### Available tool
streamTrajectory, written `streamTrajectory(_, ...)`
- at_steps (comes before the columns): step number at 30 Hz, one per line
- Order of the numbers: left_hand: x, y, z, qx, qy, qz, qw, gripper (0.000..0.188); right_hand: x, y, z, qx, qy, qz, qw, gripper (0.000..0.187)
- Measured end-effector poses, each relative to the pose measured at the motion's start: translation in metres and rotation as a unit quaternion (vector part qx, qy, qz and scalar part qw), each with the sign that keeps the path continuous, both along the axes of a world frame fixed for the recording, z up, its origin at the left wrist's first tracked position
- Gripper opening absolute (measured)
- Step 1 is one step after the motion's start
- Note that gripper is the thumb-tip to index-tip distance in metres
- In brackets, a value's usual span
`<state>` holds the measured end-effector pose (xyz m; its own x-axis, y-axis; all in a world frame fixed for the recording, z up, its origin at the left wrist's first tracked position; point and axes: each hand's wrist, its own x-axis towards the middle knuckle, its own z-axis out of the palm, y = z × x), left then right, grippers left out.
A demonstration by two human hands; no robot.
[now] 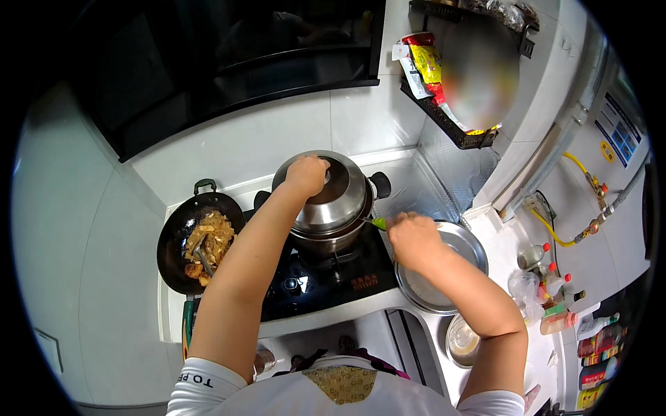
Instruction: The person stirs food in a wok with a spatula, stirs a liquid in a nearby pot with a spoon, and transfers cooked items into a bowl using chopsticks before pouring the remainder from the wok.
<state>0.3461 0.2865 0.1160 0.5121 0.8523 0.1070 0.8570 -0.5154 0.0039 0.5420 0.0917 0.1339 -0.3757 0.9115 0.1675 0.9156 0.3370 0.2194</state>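
My left hand (307,176) grips the knob of a domed steel lid (342,209) over a steel pot (326,244) with black side handles. Whether the lid rests fully on the rim or is slightly raised, I cannot tell. In my right hand (414,240) is a green-handled utensil (378,223), its thin metal end at the right side of the pot, by the rim. The tip is hidden there. Below that hand lies a round steel tray (474,244) on the white counter.
A dark wok (171,244) with cooked food (214,232) and a metal spatula stands left on the black stove (326,286). Right, the counter holds a bowl (463,340) and several bottles (558,286). Above are a range hood (243,69) and a rack (454,128) with packets.
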Motion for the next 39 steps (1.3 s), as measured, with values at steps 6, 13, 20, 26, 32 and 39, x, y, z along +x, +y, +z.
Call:
streamTrajectory(6,-0.015,0.003,0.002,0.000,-0.095,0.037,0.995,0.035,0.000,0.014,0.029,-0.060,0.045,-0.002,0.997,0.013)
streamTrajectory(13,-0.087,0.012,0.015,-0.101,-0.441,0.180,0.873,0.035,0.001,0.018,-0.014,-0.026,0.092,-0.030,0.995,0.026)
streamTrajectory(20,-0.147,-0.015,0.026,-0.171,-0.681,0.239,0.671,0.028,-0.020,0.019,-0.059,0.047,0.128,-0.020,0.990,0.031)
streamTrajectory(26,-0.161,-0.036,0.031,-0.200,-0.813,0.238,0.492,0.022,-0.035,0.032,-0.078,0.060,0.070,-0.048,0.995,0.029)
streamTrajectory(32,-0.147,-0.070,0.018,-0.273,-0.904,0.178,0.275,0.020,-0.036,0.030,-0.086,0.108,0.034,-0.072,0.991,0.034)
streamTrajectory(39,-0.145,-0.109,-0.004,-0.285,-0.908,0.179,0.251,0.025,-0.122,-0.002,-0.139,-0.071,0.251,0.117,0.958,0.035)
